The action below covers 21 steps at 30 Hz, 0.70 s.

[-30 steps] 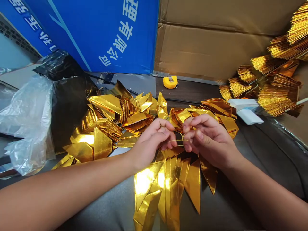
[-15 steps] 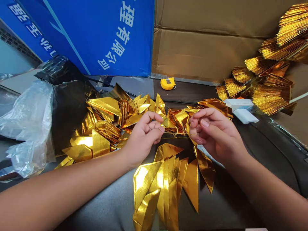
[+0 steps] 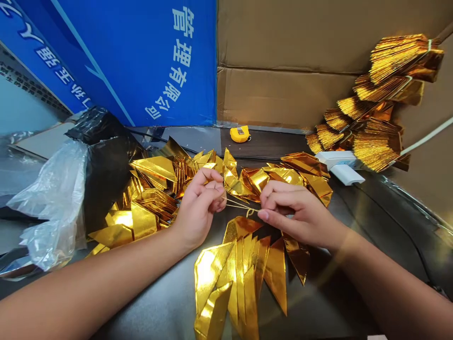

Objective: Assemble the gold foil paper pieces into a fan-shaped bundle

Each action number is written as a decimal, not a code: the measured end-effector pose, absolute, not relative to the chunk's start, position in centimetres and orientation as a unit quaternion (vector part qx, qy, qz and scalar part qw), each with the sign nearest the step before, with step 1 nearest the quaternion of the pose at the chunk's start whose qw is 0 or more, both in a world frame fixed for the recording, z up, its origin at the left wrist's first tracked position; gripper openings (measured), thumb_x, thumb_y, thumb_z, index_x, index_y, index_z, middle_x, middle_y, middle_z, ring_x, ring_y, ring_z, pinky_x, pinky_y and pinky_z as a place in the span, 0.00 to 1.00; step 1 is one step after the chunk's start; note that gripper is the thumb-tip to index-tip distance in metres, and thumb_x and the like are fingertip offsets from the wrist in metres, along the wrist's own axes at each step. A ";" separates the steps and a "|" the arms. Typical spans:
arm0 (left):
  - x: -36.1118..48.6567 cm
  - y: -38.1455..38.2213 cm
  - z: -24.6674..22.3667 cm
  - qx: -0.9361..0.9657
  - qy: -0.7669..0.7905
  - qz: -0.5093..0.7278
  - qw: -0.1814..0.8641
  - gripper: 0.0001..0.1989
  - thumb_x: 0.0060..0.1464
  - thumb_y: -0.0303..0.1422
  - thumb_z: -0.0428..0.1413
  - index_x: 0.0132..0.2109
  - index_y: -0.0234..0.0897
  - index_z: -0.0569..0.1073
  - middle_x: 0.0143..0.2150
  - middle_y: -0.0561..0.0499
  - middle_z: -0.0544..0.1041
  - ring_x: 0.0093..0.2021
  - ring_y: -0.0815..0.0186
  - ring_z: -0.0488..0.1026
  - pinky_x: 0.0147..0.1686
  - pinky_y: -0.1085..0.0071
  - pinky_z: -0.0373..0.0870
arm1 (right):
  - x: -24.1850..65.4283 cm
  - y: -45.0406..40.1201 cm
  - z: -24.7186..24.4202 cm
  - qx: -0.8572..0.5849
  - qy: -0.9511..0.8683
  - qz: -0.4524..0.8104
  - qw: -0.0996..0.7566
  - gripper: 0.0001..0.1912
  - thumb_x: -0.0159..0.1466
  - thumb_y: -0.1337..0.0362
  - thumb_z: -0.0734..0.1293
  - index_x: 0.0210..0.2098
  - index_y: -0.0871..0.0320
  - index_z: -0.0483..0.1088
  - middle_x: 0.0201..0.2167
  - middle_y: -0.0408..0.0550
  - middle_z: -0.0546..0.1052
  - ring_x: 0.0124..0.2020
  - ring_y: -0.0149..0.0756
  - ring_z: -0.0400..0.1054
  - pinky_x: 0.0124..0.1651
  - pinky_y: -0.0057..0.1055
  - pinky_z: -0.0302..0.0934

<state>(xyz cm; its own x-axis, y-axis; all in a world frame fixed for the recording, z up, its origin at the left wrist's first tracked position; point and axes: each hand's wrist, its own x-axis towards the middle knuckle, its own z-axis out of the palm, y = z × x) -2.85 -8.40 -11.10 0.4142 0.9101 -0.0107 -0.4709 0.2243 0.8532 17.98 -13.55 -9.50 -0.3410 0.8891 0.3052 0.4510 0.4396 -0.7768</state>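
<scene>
Dark table (image 3: 170, 304), yellow tape measure (image 3: 239, 134) near back edge; left hand (image 3: 201, 203), right hand (image 3: 295, 210) pinch looped string (image 3: 250, 211) between fingertips, gold foil pieces (image 3: 244, 278) below.

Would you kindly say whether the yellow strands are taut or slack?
Taut: the yellow strands run straight between left hand and right hand.

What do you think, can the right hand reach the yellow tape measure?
Probably yes, over gold pieces between the right hand and the tape measure, but that hand holds a thin band.
</scene>
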 end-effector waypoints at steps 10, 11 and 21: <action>-2.8 -8.6 -10.3 0.421 0.277 0.471 0.724 0.09 0.51 0.29 0.59 0.36 0.38 0.65 0.18 0.62 0.58 0.19 0.78 0.53 0.21 0.79 0.52 | 20.4 -13.6 -9.6 -0.372 -0.624 0.543 0.422 0.29 0.68 0.48 0.67 0.18 0.56 0.56 0.16 0.37 0.56 0.19 0.27 0.49 0.23 0.31 0.43; -2.7 -8.6 -10.3 0.421 0.279 0.469 0.724 0.09 0.51 0.29 0.59 0.36 0.39 0.65 0.18 0.63 0.58 0.19 0.78 0.52 0.21 0.79 0.52 | 20.5 -13.5 -9.6 -0.366 -0.620 0.547 0.427 0.29 0.67 0.49 0.67 0.17 0.56 0.56 0.15 0.37 0.56 0.18 0.27 0.49 0.23 0.31 0.43; -2.4 -9.1 -11.4 0.606 0.237 0.342 0.678 0.06 0.62 0.34 0.54 0.42 0.36 0.66 0.30 0.53 0.72 0.31 0.72 0.69 0.32 0.74 0.65 | 17.5 -13.6 -9.9 -0.391 -0.670 0.489 0.400 0.16 0.70 0.57 0.64 0.29 0.58 0.71 0.26 0.45 0.75 0.28 0.33 0.68 0.33 0.31 0.62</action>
